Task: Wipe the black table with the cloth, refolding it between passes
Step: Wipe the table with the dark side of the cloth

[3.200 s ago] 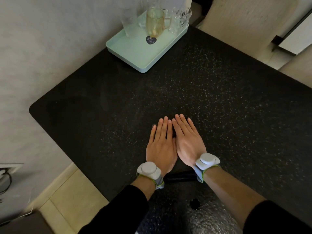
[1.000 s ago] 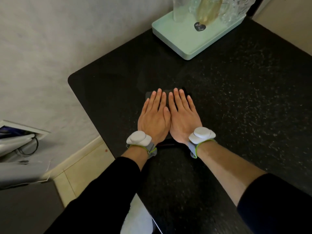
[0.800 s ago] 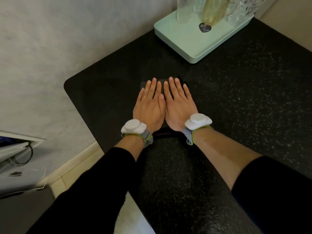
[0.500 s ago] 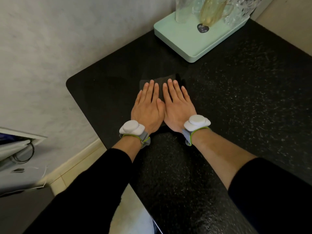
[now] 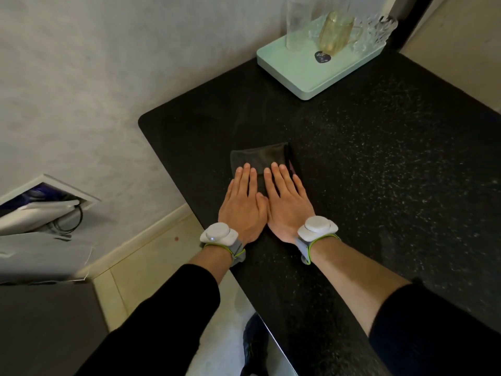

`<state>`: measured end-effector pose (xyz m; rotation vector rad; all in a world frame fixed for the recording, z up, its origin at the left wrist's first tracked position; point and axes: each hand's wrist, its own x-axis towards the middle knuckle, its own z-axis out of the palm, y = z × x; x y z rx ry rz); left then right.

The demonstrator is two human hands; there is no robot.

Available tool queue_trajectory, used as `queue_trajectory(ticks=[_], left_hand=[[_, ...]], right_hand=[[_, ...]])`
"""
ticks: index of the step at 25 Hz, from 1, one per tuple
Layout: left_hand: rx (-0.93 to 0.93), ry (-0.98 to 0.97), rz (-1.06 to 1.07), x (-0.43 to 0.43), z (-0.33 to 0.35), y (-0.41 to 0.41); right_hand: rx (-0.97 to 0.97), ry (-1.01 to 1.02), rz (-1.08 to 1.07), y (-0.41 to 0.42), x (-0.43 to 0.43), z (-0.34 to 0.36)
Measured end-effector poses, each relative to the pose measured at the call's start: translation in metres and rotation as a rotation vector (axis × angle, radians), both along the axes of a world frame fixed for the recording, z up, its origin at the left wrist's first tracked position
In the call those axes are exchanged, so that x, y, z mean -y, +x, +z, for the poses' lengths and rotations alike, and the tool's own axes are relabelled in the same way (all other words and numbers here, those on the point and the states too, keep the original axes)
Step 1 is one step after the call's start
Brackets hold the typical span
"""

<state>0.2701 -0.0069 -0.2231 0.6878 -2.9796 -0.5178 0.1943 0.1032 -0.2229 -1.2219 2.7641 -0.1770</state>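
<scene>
A dark folded cloth (image 5: 260, 158) lies flat on the black speckled table (image 5: 379, 164), near its left edge. My left hand (image 5: 244, 204) and my right hand (image 5: 287, 202) lie side by side, palms down, fingers straight. Their fingers press on the near half of the cloth, while the far half shows beyond the fingertips. Each wrist carries a white band device.
A mint-green tray (image 5: 303, 71) with several glasses stands at the table's far corner against the grey wall (image 5: 108, 63). The table's left edge (image 5: 173, 175) drops to a tiled floor (image 5: 151, 248). A white open box (image 5: 40, 207) sits low on the left.
Both hands pushed the cloth away from me toward the tray, then slid back over it, so more cloth shows past the fingertips. The view shifted left.
</scene>
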Motion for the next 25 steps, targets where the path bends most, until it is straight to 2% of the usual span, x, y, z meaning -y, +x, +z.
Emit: queue_trajectory(ticks=[4, 8, 17, 25], left_hand=[[0.026, 0.038, -0.022, -0.003, 0.014, 0.015], [-0.070, -0.108, -0.004, 0.012, 0.025, 0.010], [0.034, -0.167, -0.212, 0.046, 0.007, -0.020], [0.065, -0.305, -0.245, 0.103, 0.006, -0.069]], right_hand=[[0.063, -0.035, 0.025, 0.006, -0.014, 0.014], [-0.068, -0.132, -0.018, -0.007, -0.021, 0.028], [-0.005, 0.081, 0.251, -0.068, 0.009, 0.015], [-0.088, 0.071, 0.284, -0.118, 0.051, 0.010]])
